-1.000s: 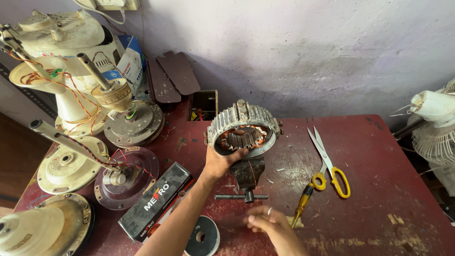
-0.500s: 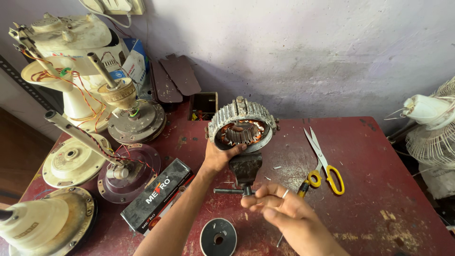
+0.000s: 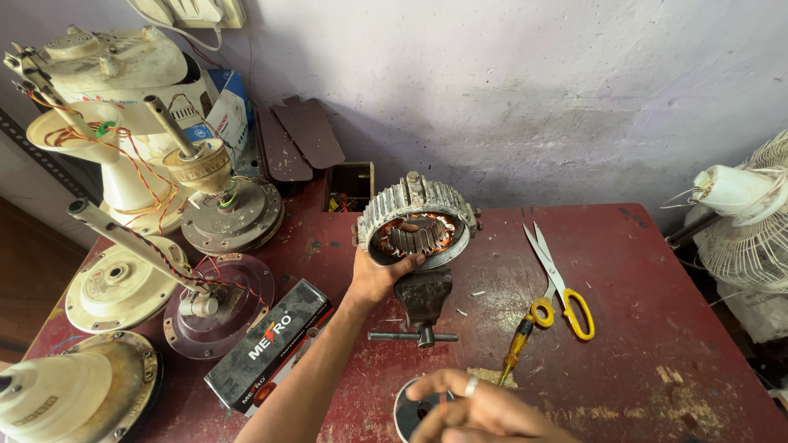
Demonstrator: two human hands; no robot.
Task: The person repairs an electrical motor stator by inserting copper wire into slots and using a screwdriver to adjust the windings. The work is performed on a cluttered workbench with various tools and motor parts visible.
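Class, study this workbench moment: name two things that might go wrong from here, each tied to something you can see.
1. The left hand alone steadies the ring-shaped stator atop the small vise; it might tip.
2. Left-hand fingers lie inside the stator against its copper windings; metal edges might scrape them.

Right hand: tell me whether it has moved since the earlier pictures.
Yes. The right hand has come toward the person, away from the bench vise, and now sits over the dark round disc at the table's near edge.
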